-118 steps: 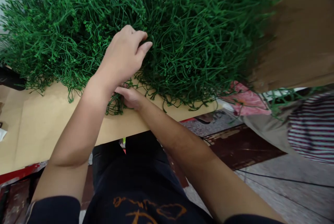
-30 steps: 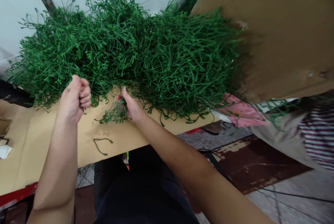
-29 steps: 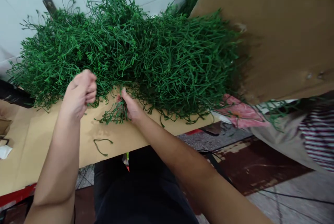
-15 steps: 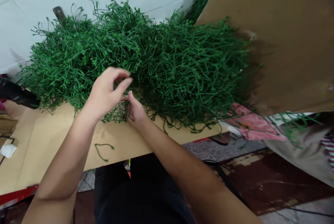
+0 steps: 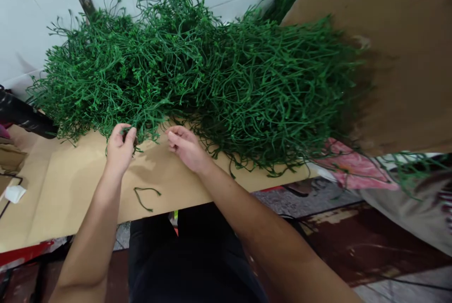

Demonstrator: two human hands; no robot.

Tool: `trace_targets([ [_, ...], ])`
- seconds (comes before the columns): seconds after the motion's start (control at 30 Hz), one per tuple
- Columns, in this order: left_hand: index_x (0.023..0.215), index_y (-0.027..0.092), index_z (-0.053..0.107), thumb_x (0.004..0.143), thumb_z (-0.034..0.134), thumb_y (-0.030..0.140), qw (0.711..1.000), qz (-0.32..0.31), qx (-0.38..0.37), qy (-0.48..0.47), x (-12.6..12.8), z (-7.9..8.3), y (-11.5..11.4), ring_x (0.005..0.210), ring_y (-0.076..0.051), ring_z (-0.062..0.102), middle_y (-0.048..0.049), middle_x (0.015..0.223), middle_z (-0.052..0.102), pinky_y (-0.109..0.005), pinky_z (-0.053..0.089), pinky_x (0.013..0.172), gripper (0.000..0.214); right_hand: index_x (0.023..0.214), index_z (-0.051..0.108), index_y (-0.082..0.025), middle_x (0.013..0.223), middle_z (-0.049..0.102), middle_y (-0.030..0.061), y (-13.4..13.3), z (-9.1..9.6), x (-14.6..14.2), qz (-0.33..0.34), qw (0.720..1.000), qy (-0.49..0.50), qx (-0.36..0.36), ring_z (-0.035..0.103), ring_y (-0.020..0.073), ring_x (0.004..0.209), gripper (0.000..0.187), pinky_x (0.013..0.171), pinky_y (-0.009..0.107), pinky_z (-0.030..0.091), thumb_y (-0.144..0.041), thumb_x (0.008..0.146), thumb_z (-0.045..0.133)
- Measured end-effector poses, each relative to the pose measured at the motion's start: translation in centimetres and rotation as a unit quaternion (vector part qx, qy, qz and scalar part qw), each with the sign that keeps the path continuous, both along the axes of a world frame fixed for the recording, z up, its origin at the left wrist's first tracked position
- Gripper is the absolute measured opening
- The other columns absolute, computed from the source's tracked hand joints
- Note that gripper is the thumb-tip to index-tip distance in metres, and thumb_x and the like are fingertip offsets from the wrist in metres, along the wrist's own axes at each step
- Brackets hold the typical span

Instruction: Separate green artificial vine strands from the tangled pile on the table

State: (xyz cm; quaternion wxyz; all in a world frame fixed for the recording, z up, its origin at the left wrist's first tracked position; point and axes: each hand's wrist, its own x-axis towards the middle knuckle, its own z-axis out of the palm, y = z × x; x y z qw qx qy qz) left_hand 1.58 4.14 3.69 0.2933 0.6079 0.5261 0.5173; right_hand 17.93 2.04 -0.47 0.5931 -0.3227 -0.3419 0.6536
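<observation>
A big heap of green plastic sprigs (image 5: 212, 67) lies on a brown cardboard-covered table (image 5: 63, 190). My left hand (image 5: 120, 147) is at the heap's front edge, fingers pinched shut on a few green sprigs. My right hand (image 5: 185, 145) hovers just right of it over the bare cardboard, fingers loosely curled and apart, with nothing in them. A single loose green sprig (image 5: 146, 197) lies on the cardboard in front of both hands.
A large brown cardboard flap (image 5: 395, 44) overhangs the heap's right end. Pink cloth (image 5: 349, 169) and grey fabric (image 5: 409, 199) sit below it. A black object (image 5: 21, 117) and a white scrap (image 5: 14, 193) are at the left. A white tiled wall (image 5: 42, 16) stands behind.
My left hand came down from the heap's middle to its front edge at the left and pinched sprigs. My right hand let go of the small bunch it held and now hangs empty.
</observation>
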Motion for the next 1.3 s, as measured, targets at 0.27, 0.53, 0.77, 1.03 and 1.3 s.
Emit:
trace_targets([
  [0.27, 0.078, 0.017, 0.055, 0.061, 0.074, 0.034, 0.994, 0.022, -0.017, -0.103, -2.8, 1.5, -0.1, 0.053, -0.006, 0.043, 0.0061, 0.059, 0.045, -0.018, 0.039, 0.051, 0.031, 0.094, 0.057, -0.014, 0.090, 0.054, 0.0065, -3.1, -0.6, -1.6, 0.152, 0.830, -0.417, 0.337, 0.048, 0.0161, 0.085, 0.042, 0.080, 0.033, 0.041, -0.043, 0.067, 0.071],
  [0.53, 0.078, 0.018, 0.056, 0.058, 0.074, 0.037, 0.994, 0.010, -0.009, -0.112, -2.5, 0.7, -0.4, 0.055, -0.006, 0.045, 0.0048, 0.062, 0.048, -0.018, 0.039, 0.051, 0.033, 0.094, 0.061, -0.008, 0.095, 0.060, 0.0141, -3.1, -0.3, -3.2, 0.173, 0.605, -0.692, 0.354, 0.050, 0.0224, 0.092, 0.022, 0.084, 0.036, 0.040, -0.018, 0.086, 0.044],
  [0.77, 0.079, 0.018, 0.057, 0.059, 0.073, 0.035, 0.988, 0.034, -0.021, -0.149, -2.4, -1.3, -0.3, 0.055, -0.007, 0.044, 0.0047, 0.061, 0.049, -0.018, 0.038, 0.050, 0.031, 0.084, 0.056, -0.009, 0.086, 0.058, 0.0129, -2.8, 2.2, 0.4, 0.124, 0.576, -0.738, 0.331, 0.051, 0.0201, 0.084, 0.017, 0.075, 0.032, 0.043, -0.003, 0.073, 0.045],
  [1.03, 0.084, 0.020, 0.061, 0.064, 0.070, 0.029, 0.997, -0.010, 0.007, -0.078, -2.3, -2.2, -0.9, 0.069, -0.010, 0.053, 0.0010, 0.075, 0.058, -0.022, 0.045, 0.064, 0.023, 0.102, 0.054, -0.011, 0.108, 0.053, 0.0192, 0.6, 12.8, 12.6, -0.396, 0.545, -0.723, 0.155, 0.053, 0.0279, 0.101, 0.024, 0.081, 0.043, 0.045, -0.015, 0.079, 0.047],
  [1.3, 0.085, 0.021, 0.064, 0.070, 0.066, 0.023, 0.998, -0.041, 0.050, 0.013, -2.9, -2.9, -0.6, 0.082, -0.013, 0.057, -0.0017, 0.083, 0.061, -0.027, 0.045, 0.078, 0.016, 0.103, 0.055, -0.015, 0.107, 0.056, 0.0119, -1.2, 7.6, 3.3, -0.274, 0.596, -0.647, 0.390, 0.047, 0.0267, 0.107, 0.024, 0.089, 0.047, 0.039, -0.031, 0.087, 0.045],
])
